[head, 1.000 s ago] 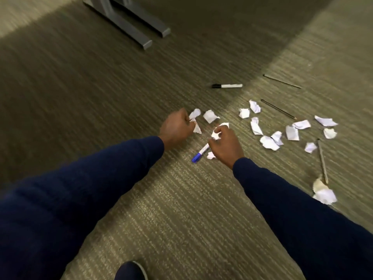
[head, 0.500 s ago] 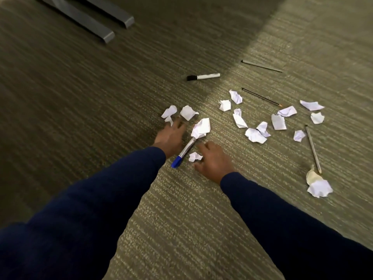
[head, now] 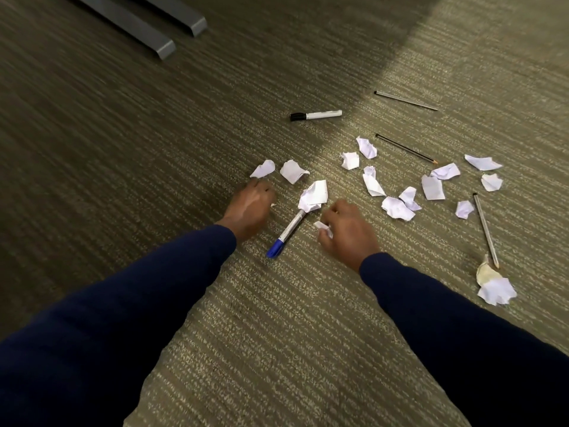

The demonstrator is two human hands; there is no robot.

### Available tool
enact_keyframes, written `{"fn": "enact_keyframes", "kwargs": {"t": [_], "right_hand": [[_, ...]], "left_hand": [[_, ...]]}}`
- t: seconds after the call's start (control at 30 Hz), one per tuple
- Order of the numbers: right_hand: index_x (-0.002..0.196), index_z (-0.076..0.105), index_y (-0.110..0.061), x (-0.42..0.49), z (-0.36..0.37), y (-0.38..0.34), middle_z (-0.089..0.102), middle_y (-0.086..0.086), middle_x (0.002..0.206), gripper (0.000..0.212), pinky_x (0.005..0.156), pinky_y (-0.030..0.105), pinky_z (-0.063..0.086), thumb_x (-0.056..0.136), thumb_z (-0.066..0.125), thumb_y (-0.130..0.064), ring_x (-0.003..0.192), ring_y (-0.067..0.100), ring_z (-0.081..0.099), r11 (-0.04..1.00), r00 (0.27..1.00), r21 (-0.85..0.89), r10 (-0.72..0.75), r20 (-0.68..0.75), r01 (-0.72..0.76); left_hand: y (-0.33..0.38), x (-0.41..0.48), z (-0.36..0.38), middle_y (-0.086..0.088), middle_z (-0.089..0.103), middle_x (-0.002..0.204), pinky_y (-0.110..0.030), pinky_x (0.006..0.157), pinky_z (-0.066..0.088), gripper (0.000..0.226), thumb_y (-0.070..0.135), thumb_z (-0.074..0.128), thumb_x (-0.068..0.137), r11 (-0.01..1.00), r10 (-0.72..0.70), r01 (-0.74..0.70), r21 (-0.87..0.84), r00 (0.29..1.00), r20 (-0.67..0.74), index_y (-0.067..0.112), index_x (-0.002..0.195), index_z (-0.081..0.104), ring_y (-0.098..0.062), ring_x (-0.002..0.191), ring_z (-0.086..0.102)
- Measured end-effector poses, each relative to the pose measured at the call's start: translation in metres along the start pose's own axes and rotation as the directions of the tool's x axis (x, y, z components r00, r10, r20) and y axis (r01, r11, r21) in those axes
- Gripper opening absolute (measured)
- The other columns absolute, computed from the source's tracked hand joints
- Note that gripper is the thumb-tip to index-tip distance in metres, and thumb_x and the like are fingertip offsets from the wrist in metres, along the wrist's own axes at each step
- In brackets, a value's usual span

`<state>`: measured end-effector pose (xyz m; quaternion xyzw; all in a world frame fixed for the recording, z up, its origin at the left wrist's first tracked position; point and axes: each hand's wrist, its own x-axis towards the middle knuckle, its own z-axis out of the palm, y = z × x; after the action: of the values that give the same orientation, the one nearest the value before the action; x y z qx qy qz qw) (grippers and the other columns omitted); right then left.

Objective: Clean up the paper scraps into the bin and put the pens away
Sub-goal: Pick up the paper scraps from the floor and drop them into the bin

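Your left hand point(head: 251, 208) is curled knuckles-up on the carpet point(head: 277, 334); whether it grips anything cannot be told. Your right hand point(head: 346, 234) pinches a small paper scrap point(head: 323, 227). The blue-capped pen point(head: 285, 234) lies between them, other scraps point(head: 397, 208) scattered beyond to the right.

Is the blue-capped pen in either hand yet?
No. The blue-capped pen lies on the carpet between the left hand and right hand, touching neither.
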<state>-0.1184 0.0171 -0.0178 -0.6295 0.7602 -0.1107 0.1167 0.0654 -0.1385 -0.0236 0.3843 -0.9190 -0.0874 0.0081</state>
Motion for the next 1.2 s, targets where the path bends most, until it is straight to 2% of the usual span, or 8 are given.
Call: {"fn": "enact_keyframes", "kwargs": {"t": [0.17, 0.3, 0.5, 0.63, 0.8, 0.9, 1.07, 1.2], "right_hand": [[0.095, 0.072, -0.018, 0.044, -0.019, -0.003, 0.034, 0.01, 0.159, 0.016, 0.115, 0.051, 0.035, 0.089, 0.07, -0.033, 0.145, 0.034, 0.031, 0.996, 0.992, 0.039, -0.08, 0.097, 0.077], [0.095, 0.074, -0.017, 0.079, -0.026, -0.012, 0.026, 0.009, 0.163, 0.021, 0.113, 0.049, 0.036, 0.087, 0.074, -0.036, 0.147, 0.038, 0.028, 0.996, 0.954, 0.087, -0.061, 0.293, 0.037], [0.095, 0.074, -0.011, 0.087, -0.019, -0.011, 0.06, 0.011, 0.115, 0.021, 0.077, 0.031, 0.043, 0.088, 0.073, -0.03, 0.101, 0.029, 0.06, 1.0, 0.954, 0.025, 0.006, 0.299, -0.014], [0.091, 0.073, -0.007, 0.075, -0.015, -0.005, 0.063, 0.011, 0.097, 0.013, 0.068, 0.032, 0.041, 0.091, 0.069, -0.02, 0.088, 0.03, 0.062, 0.993, 0.975, 0.077, 0.068, 0.212, -0.086], [0.083, 0.068, -0.005, 0.059, -0.017, 0.005, 0.061, 0.006, 0.074, 0.013, 0.055, 0.028, 0.039, 0.089, 0.068, -0.016, 0.066, 0.022, 0.055, 0.924, 0.972, 0.3, 0.22, 0.086, -0.236], [0.077, 0.061, -0.015, 0.048, -0.019, 0.012, 0.057, -0.003, 0.068, 0.016, 0.053, 0.023, 0.032, 0.089, 0.068, -0.023, 0.061, 0.014, 0.049, 0.862, 0.952, 0.409, 0.299, 0.067, -0.3], [0.07, 0.053, -0.024, 0.036, -0.022, 0.01, 0.067, -0.006, 0.073, 0.023, 0.061, 0.028, 0.047, 0.086, 0.07, -0.024, 0.06, 0.011, 0.061, 0.695, 0.906, 0.608, 0.409, 0.107, -0.385], [0.086, 0.056, -0.022, 0.034, -0.031, -0.003, 0.069, 0.005, 0.103, 0.015, 0.07, 0.04, 0.06, 0.088, 0.068, -0.014, 0.07, 0.022, 0.074, 0.499, 0.886, 0.767, 0.42, 0.193, -0.404]], "left_hand": [[-0.013, 0.01, -0.009, -0.015, 0.048, 0.135, -0.048, 0.101, 0.042, 0.012, 0.018, 0.063, 0.094, 0.989, -0.091, 0.071, -0.128, 0.984, -0.152, 0.01, 0.101, 0.069, -0.034, 0.121, 0.044], [-0.018, 0.032, -0.008, -0.012, 0.043, 0.141, -0.041, 0.099, 0.048, 0.013, 0.017, 0.07, 0.091, 0.889, -0.273, 0.251, -0.384, 0.962, -0.004, 0.004, 0.089, 0.068, -0.033, 0.118, 0.052], [-0.02, 0.039, -0.005, -0.016, 0.07, 0.117, -0.032, 0.09, 0.051, 0.024, 0.015, 0.061, 0.095, 0.764, -0.422, 0.409, -0.499, 0.902, 0.093, 0.002, 0.114, 0.068, -0.033, 0.108, 0.066], [-0.014, 0.032, -0.008, -0.018, 0.071, 0.098, -0.028, 0.071, 0.044, 0.009, 0.005, 0.061, 0.09, 0.791, -0.443, 0.419, -0.445, 0.895, 0.056, 0.005, 0.084, 0.067, -0.036, 0.092, 0.067], [-0.012, 0.023, -0.012, 0.007, 0.053, 0.062, -0.02, 0.048, 0.031, 0.04, 0.003, 0.058, 0.091, 0.737, -0.465, 0.414, -0.534, 0.884, 0.043, 0.02, 0.058, 0.044, -0.013, 0.06, 0.054], [-0.008, 0.017, -0.021, 0.012, 0.045, 0.061, -0.013, 0.042, 0.029, 0.043, 0.004, 0.059, 0.092, 0.699, -0.452, 0.382, -0.605, 0.891, 0.042, 0.026, 0.059, 0.041, -0.005, 0.054, 0.041], [-0.004, 0.009, -0.037, 0.003, 0.052, 0.074, -0.022, 0.048, 0.036, 0.018, 0.006, 0.057, 0.094, 0.639, -0.471, 0.421, -0.644, 0.876, 0.105, 0.014, 0.078, 0.052, -0.013, 0.066, 0.047], [-0.002, 0.001, -0.063, -0.004, 0.058, 0.096, -0.028, 0.054, 0.044, 0.014, 0.006, 0.055, 0.096, 0.549, -0.476, 0.434, -0.715, 0.865, 0.159, 0.011, 0.108, 0.055, -0.016, 0.072, 0.052]]}}
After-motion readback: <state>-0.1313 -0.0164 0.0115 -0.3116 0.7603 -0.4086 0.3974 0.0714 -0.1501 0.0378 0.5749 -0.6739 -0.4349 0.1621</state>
